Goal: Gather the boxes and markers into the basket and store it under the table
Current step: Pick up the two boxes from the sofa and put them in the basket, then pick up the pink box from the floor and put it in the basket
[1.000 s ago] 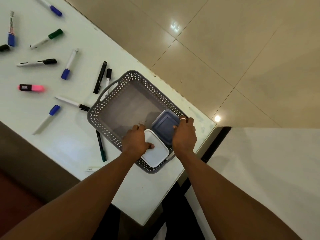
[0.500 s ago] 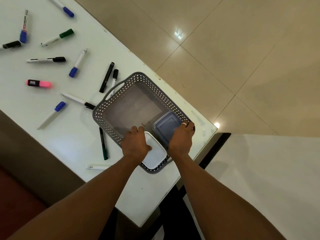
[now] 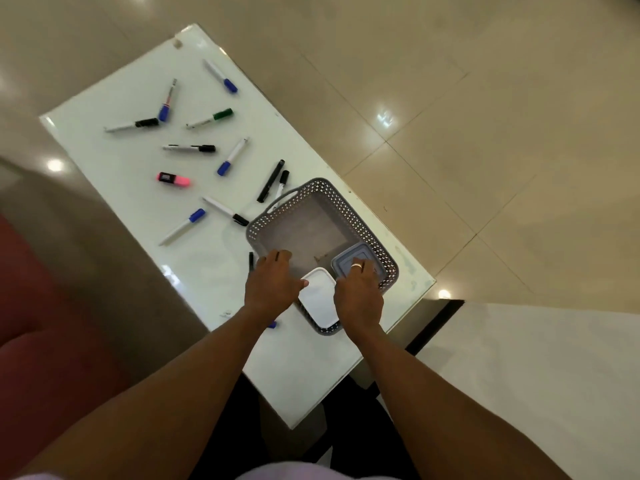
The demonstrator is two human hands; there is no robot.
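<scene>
A grey perforated basket (image 3: pixel 349 209) stands at the right end of the white table (image 3: pixel 114 109). Two boxes lie in its near end: a white box (image 3: pixel 320 301) and, to its right, a grey-blue lidded box (image 3: pixel 362 252). My left hand (image 3: pixel 273 282) hovers over the basket's near left rim, fingers curled, with its thumb tip touching the white box's corner. Resting on the grey-blue box is my right hand (image 3: pixel 358 296), its bent fingers hiding any grip. Several markers lie loose on the table, among them a pink highlighter (image 3: pixel 174 179), a green-capped marker (image 3: pixel 211 118) and a black pen (image 3: pixel 270 180).
A black pen (image 3: pixel 250 261) pokes out beside my left hand, and a blue cap (image 3: pixel 272 324) shows under my left forearm. The table's right edge runs close to the basket. A red seat (image 3: pixel 41 341) is at the left, tiled floor (image 3: pixel 485 116) beyond.
My left hand has slid left off the white box toward the basket's rim. My right hand has shifted from the basket's edge onto the grey-blue box. The view has pulled back, showing more table.
</scene>
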